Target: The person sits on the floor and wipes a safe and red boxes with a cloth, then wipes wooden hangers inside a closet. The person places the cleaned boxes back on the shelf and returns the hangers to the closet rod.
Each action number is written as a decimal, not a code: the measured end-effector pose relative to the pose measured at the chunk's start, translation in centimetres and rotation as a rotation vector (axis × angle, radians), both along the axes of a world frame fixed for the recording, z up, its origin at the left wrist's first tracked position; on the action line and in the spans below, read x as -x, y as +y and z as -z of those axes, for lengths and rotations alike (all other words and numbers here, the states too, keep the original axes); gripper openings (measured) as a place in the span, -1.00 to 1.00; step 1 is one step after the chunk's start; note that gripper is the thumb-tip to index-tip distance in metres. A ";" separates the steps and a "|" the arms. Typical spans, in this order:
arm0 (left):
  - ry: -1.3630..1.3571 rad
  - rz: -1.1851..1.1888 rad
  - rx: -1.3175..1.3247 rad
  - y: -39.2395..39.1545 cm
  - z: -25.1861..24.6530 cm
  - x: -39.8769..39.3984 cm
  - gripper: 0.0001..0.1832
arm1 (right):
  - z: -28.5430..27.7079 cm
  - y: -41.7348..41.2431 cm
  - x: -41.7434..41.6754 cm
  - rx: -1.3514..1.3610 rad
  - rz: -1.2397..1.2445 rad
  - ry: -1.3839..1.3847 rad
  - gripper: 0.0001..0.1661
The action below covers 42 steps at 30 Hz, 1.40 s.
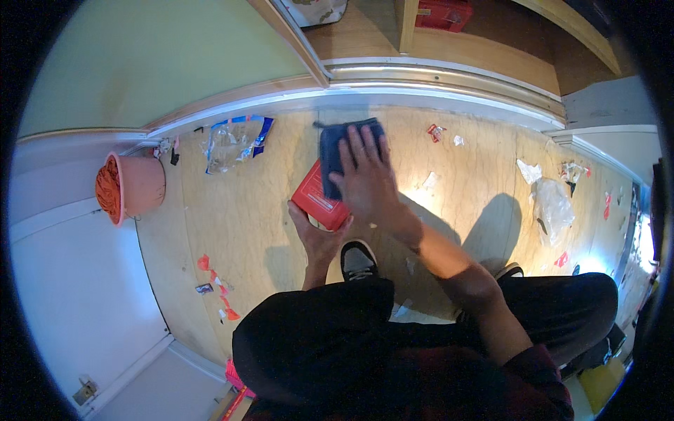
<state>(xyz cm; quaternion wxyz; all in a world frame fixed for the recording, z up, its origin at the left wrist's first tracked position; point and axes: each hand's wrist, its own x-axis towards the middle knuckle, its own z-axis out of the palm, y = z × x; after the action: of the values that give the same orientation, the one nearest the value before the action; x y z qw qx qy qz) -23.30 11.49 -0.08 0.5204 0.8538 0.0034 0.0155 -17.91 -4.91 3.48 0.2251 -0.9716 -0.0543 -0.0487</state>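
My left hand (319, 237) grips the lower end of a red box (322, 202), with the thumb and fingers on opposite sides. White printing shows on the box's face. My right hand (366, 181) lies flat over a folded dark blue cloth (331, 158), fingers stretched out along it. The cloth covers the upper part of the box, so that part is hidden. Both hands are above the wooden floor (237, 210), just beyond my shoe (359, 260).
A pink bucket (142, 184) with orange cloth lies tipped at left. Clear plastic packaging (237, 142), a plastic bag (553, 205) and red wrappers (230, 310) litter the floor. Ahead is an open sliding-door cabinet (358, 31), with another red box (445, 14) inside.
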 end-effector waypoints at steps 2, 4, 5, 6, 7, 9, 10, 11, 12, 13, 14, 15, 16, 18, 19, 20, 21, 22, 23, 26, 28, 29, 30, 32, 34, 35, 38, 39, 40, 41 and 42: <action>0.048 0.007 0.127 0.9 1.9 1.1 0.17 | -1.1 2.2 2.0 0.082 -0.123 0.052 -0.23; 0.093 0.020 0.256 2.8 5.7 2.9 0.23 | -1.5 4.6 3.8 -0.012 -0.266 0.042 -0.23; 0.115 -0.005 0.270 4.4 7.2 4.0 0.26 | -1.7 5.7 4.2 -0.073 -0.360 0.023 -0.23; 0.184 -0.011 0.226 4.6 7.6 4.0 0.28 | -1.1 5.6 4.0 -0.062 -0.392 -0.001 -0.24; 0.156 0.055 0.146 4.8 7.7 4.4 0.29 | -0.4 5.5 3.4 -0.051 -0.427 -0.025 -0.25; 0.115 0.103 0.039 3.5 5.7 4.0 0.33 | 0.5 4.3 2.2 -0.003 -0.414 -0.023 -0.28; 0.102 0.073 0.003 1.9 3.1 2.9 0.36 | 0.0 3.5 1.4 0.029 -0.384 -0.006 -0.30; 0.086 0.042 -0.018 1.4 2.2 2.4 0.35 | -0.4 2.7 0.6 0.065 -0.354 0.008 -0.31; 0.075 0.023 -0.034 0.6 1.5 1.7 0.33 | -0.1 1.6 -0.2 0.064 -0.288 -0.021 -0.33; 0.062 -0.004 -0.054 0.0 0.6 1.2 0.32 | 0.3 0.6 -1.0 0.058 -0.230 -0.053 -0.34; 0.048 0.001 -0.032 -0.2 0.3 1.1 0.28 | 0.6 -0.3 -1.6 0.051 -0.173 -0.085 -0.36; 0.035 0.011 -0.013 -0.3 0.0 0.9 0.24 | 0.8 -1.0 -2.1 0.027 -0.143 -0.083 -0.37; 0.022 0.017 -0.025 -0.4 -0.2 0.7 0.22 | 1.1 -1.7 -2.6 0.003 -0.114 -0.081 -0.38; -0.011 0.021 -0.081 -0.1 -0.7 0.4 0.21 | 1.6 -2.5 -3.6 -0.047 0.000 -0.255 -0.51; -0.031 0.015 -0.125 0.1 -0.9 0.5 0.21 | 1.8 -3.0 -4.2 -0.142 0.056 -0.063 -0.57; -0.054 0.011 -0.189 0.4 -0.8 0.8 0.22 | 1.9 -3.9 -4.9 -0.231 0.118 0.131 -0.62; -0.077 0.007 -0.253 0.6 -0.6 0.9 0.24 | 1.9 -4.6 -5.4 -0.321 0.179 0.326 -0.65; -0.131 0.033 -0.380 0.5 -1.0 0.6 0.24 | 2.9 -5.2 -5.4 -0.384 0.212 0.265 -0.67; -0.184 0.065 -0.508 0.2 -1.9 0.3 0.24 | 5.1 -5.8 -4.9 -0.447 0.251 0.206 -0.67; -0.320 0.257 -0.699 -1.7 -5.6 -1.5 0.17 | 8.3 -7.6 -3.2 -1.136 0.448 0.351 -0.63; -0.432 0.335 -0.777 -3.7 -6.4 -3.3 0.11 | 8.9 -8.7 -2.2 -1.643 0.438 0.468 -0.59; -0.374 0.361 -0.810 -4.7 -6.0 -4.3 0.10 | 8.3 -8.6 -2.1 -1.687 0.471 0.480 -0.62; -0.318 0.388 -0.838 -5.5 -4.8 -5.4 0.09 | 7.7 -8.4 -1.9 -1.728 0.507 0.489 -0.63; -0.259 0.383 -0.927 -6.5 -3.2 -6.8 0.08 | 6.0 -7.6 -1.4 -1.766 0.529 0.506 -0.63; -0.146 0.372 -0.821 -7.3 -3.7 -7.5 0.08 | 5.4 -8.6 -0.8 -1.773 0.521 0.471 -0.60; -0.089 0.364 -0.769 -7.4 -4.1 -7.8 0.08 | 5.0 -9.0 -0.5 -1.775 0.514 0.456 -0.58; -0.286 0.390 -0.520 -5.3 -4.9 -7.7 0.22 | 3.3 -9.9 0.0 -1.812 0.515 0.332 -0.59; -0.372 0.385 -0.417 -4.3 -4.9 -7.6 0.26 | 1.9 -9.7 0.1 -1.785 0.441 0.251 -0.59; -0.442 0.399 -0.346 -4.5 -4.8 -7.6 0.33 | 0.2 -10.1 0.2 -1.745 0.378 0.160 -0.58; -0.397 0.385 -0.328 -4.5 -4.7 -7.7 0.33 | -1.4 -10.4 0.2 -1.707 0.311 0.071 -0.58; -0.352 0.372 -0.306 -4.7 -4.4 -7.6 0.33 | -2.6 -11.1 0.4 -1.451 0.281 0.227 -0.57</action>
<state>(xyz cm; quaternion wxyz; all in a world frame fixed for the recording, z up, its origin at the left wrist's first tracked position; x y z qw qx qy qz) -15.74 6.76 4.32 0.3722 0.8924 -0.2459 0.0678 -18.27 -16.03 6.03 0.8055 -0.5758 0.1397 -0.0001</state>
